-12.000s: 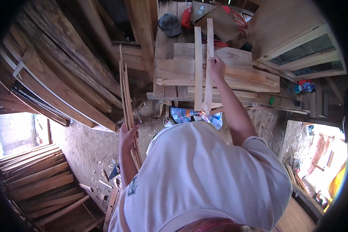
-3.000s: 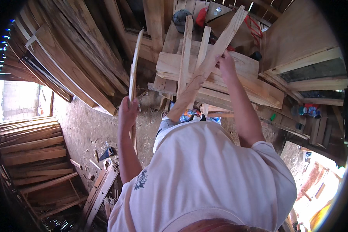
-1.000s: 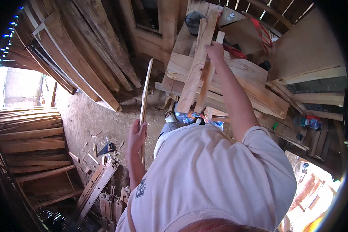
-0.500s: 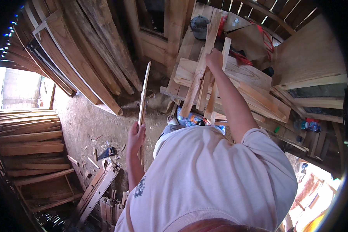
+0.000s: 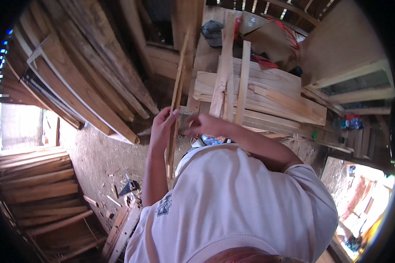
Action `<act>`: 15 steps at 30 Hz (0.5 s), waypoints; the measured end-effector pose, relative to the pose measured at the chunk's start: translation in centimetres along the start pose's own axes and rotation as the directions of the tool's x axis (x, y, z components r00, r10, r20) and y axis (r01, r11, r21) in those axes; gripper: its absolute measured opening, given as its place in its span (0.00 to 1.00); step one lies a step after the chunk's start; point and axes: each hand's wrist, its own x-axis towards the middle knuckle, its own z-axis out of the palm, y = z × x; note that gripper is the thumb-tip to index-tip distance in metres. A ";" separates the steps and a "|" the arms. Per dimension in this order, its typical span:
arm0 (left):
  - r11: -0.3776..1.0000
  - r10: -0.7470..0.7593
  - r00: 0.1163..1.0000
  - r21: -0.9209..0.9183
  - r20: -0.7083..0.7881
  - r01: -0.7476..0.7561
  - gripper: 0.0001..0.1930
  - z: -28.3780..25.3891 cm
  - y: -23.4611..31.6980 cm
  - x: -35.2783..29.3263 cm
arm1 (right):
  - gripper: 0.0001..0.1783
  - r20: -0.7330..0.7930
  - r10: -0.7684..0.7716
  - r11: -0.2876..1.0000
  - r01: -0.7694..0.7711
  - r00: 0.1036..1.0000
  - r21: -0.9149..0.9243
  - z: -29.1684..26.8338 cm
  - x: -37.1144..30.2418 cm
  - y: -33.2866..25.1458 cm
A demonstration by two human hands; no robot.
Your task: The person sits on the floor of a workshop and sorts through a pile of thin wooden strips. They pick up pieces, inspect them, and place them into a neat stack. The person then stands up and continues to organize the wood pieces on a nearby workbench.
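Observation:
My left hand is closed around a long, thin wooden strip, which stands nearly upright in front of me. Just right of the strip is my right hand, its fingers slightly curled, apart and a little blurred, with nothing visible in them. Beyond it, narrow strips lie across wider boards on the workbench: a knotted one and a straight pale one. Under them is a wide planed board, with a small pale batten on its near side.
A grey cap and a red cord lie on the bench. Tall planks lean at the left, above a stack of boards. Offcuts and a dark-bladed hand saw lie on the floor. A framed panel stands at the right.
My right hand has let go of the strips on the bench and come back left, beside the held strip. My left hand has raised that strip and moved forward with it.

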 end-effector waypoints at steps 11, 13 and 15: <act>1.000 0.017 1.000 -0.005 0.013 -0.017 0.18 6.6 3.5 5.8 | 0.21 -0.477 -0.242 0.968 0.245 0.845 -0.056 -1.0 -2.6 1.5; 1.000 -0.009 1.000 -0.006 -0.016 0.009 0.18 5.8 2.2 6.2 | 0.23 -0.626 -0.245 0.968 0.220 0.740 -0.120 -4.4 -3.3 4.2; 0.997 -0.024 1.000 -0.076 0.013 0.025 0.18 5.0 1.1 5.7 | 0.24 -0.703 -0.118 0.991 0.123 0.701 -0.044 -8.4 -6.0 5.3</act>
